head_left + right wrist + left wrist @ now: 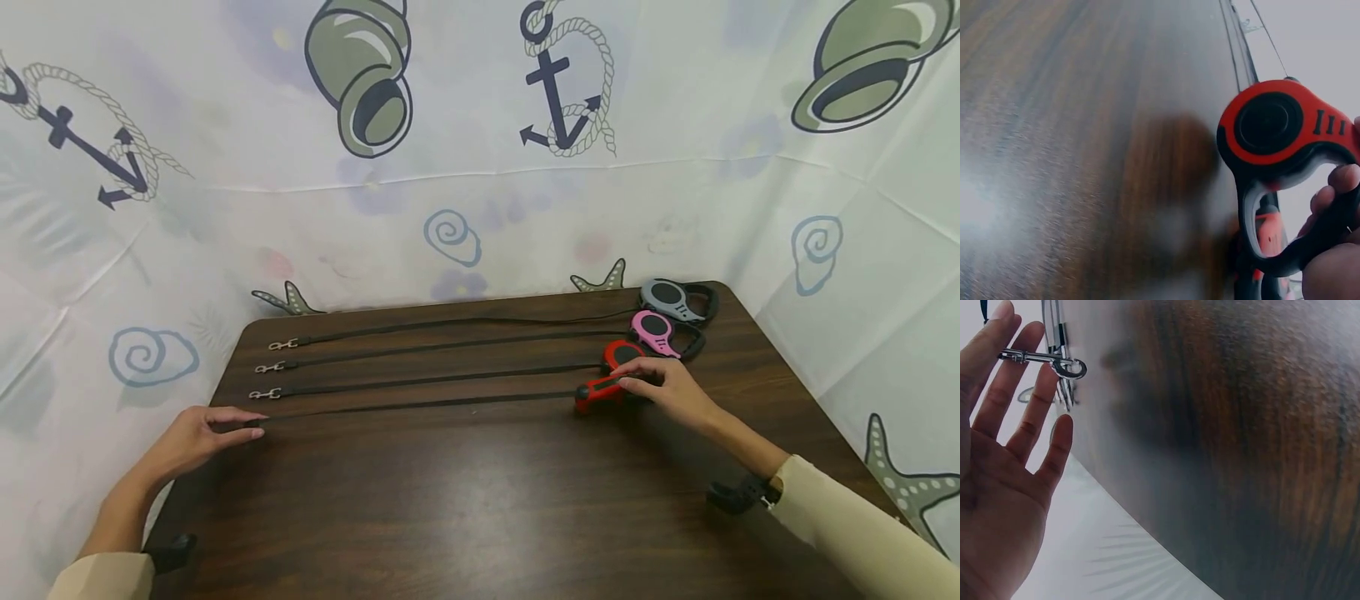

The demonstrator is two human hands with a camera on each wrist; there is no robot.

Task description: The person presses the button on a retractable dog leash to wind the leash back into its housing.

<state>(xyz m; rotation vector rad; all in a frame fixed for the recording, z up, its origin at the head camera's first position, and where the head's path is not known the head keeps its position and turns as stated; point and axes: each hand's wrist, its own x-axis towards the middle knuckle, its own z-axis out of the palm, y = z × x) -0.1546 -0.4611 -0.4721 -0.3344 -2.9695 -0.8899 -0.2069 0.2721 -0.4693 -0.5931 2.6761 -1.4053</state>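
Note:
My right hand (pixel 671 390) grips a red and black retractable dog leash (pixel 1266 125) by its black handle, tilted up off the table at the right. Its black strap runs nearly level across to my left hand (pixel 191 442), which pinches the clip end between thumb and fingertips. In the left wrist view the silver snap clip (pixel 1071 367) lies across the fingers, the others fairly straight. Behind lie three more extended leashes: a second red leash (pixel 618 350), partly hidden by my right hand, a pink leash (pixel 654 329) and a grey leash (pixel 666 296).
The dark wooden table (pixel 450 517) holds the leashes along its back. Silver snap clips, such as the nearest clip (pixel 266 393), line up at the left with straps parallel. A white printed cloth (pixel 495 225) rises behind and along both sides.

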